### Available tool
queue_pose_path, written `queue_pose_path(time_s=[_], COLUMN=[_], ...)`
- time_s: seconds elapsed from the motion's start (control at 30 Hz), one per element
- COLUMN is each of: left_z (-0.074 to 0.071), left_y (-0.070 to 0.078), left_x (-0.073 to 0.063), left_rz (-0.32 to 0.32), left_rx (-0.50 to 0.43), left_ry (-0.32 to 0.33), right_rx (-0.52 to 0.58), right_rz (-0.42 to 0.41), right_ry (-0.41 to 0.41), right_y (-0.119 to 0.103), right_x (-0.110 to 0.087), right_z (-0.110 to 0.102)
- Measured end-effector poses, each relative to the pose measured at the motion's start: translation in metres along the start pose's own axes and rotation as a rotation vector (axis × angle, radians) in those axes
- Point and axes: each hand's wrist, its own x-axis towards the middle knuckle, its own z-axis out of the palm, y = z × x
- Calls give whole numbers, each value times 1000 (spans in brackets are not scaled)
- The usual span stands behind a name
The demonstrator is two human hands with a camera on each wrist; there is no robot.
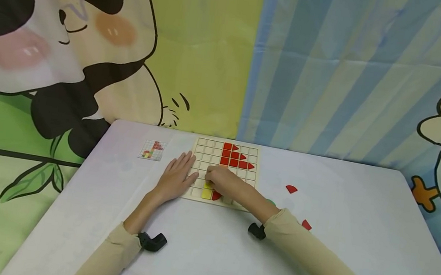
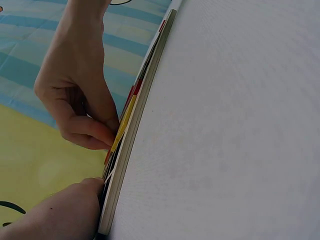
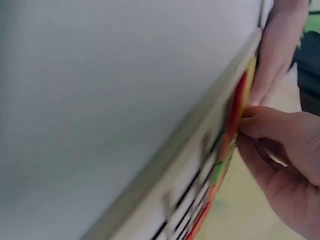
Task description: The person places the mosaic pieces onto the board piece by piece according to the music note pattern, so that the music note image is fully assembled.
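A pale wooden grid board [image 1: 203,157] lies on the table. Red squares with pointed ends [image 1: 239,156] fill cells at its upper right. Along its lower edge sit yellow squares [image 1: 206,193] and a red rounded piece [image 1: 216,195]. My left hand [image 1: 174,178] lies flat with straight fingers, fingertips and thumb on the board's left border. Over the lower middle of the board, my right hand [image 1: 226,182] has its thumb and fingers pinched at a yellow piece [image 2: 123,125]. The fingertips partly hide that piece, and the hand covers nearby cells.
A small pattern card [image 1: 152,150] lies left of the board. Loose red quarter-round pieces [image 1: 291,189] are on the white table [image 1: 345,198] to the right. A green piece [image 1: 271,202] shows partly behind my right forearm. Printed cloth [image 1: 206,53] hangs behind the table.
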Motion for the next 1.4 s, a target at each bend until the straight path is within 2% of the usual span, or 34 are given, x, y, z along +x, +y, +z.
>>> queue_pose_path(time_s=[0.1, 0.2, 0.3, 0.43, 0.5, 0.63, 0.7, 0.83, 1.03, 1.17, 1.23, 1.4], left_z=[1, 1, -1, -3, -4, -4, -3, -2, -2, -1, 0, 0], left_y=[0, 1, 1, 0, 1, 0, -1, 0, 0, -2, -3, -3], left_x=[-1, -2, -2, -2, -2, -1, 0, 0, -1, -1, 0, -1], left_rz=[2, -5, -7, -9, -14, -8, -4, 0, -12, -14, -12, -1], left_rx=[-7, -2, 3, 5, 6, 8, 11, -1, -7, -6, -3, 0], left_ry=[-10, -17, -12, -6, -11, 1, 2, -4, -7, -8, -6, 3], right_rx=[-18, -12, 16, 8, -1, 63, 122, 186, 184, 192, 236, 458], right_rz=[15, 9, 6, 37, 94, 278, 363, 439, 467, 447, 445, 470], right_ry=[-11, 7, 61, 121, 140, 196, 230, 293, 341, 427, 490, 614], right_y=[-3, -6, -7, 0, 8, 27, 36, 47, 55, 63, 67, 75], right_x=[-2, -17, -46, -102, -132, -185, -207, -239, -259, -264, -265, -264], right_z=[-3, -9, -12, -9, -8, -7, -6, -2, -4, -7, -7, -7])
